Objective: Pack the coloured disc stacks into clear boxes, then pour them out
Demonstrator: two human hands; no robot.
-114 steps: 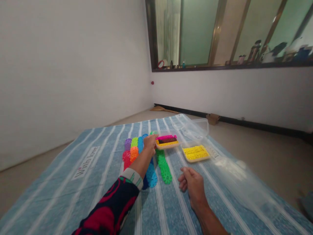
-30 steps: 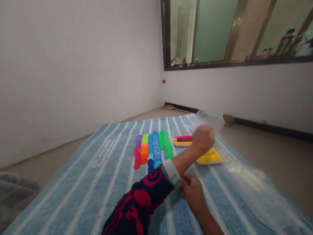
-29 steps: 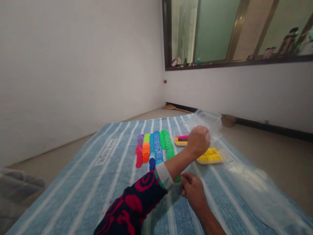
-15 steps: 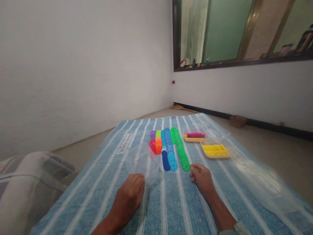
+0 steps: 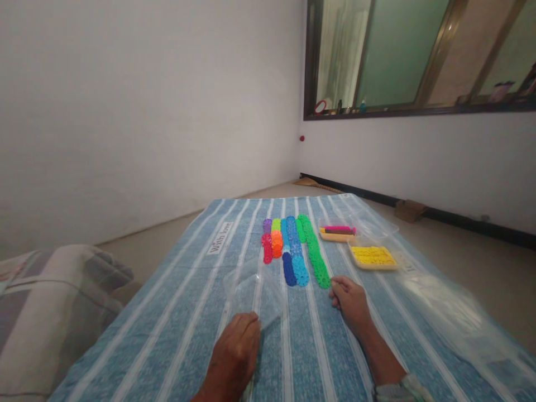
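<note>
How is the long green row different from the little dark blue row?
The long green row is bright green; the dark blue row is navy. The long green row is much longer than the dark blue row. The right hand is by the long green row's near end, but no hand is beside the dark blue row. Both lie on the striped cloth.

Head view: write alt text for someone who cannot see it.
A left hand grips a clear container over a striped blue cloth; the right hand is beside rows of colourful round pieces. A box of yellow pieces sits farther right.
</note>
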